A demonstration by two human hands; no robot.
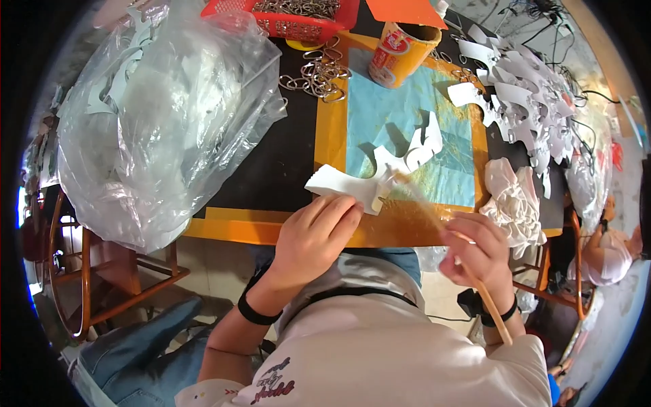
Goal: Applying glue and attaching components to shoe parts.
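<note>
My left hand [315, 237] is closed on the near edge of a white cut-out piece [346, 182] with a wavy, notched outline. The piece reaches over a blue sheet [369, 102] bordered with orange-yellow tape on the dark table. My right hand [478, 247] grips a thin brush by its wooden handle [489, 305]. The brush's front part is blurred by motion, and its tip is at the middle of the white piece; whether it touches cannot be made out. A yellow-orange paper cup [400, 57] with a raised orange flap stands at the sheet's far edge.
A large clear plastic bag [176, 122] covers the table's left. Metal rings [322, 71] lie beside a red basket [305, 27] holding more. Several white cut-outs [525, 95] are heaped at the right, above a crumpled white cloth [512, 203]. Another person [607, 254] sits at the far right.
</note>
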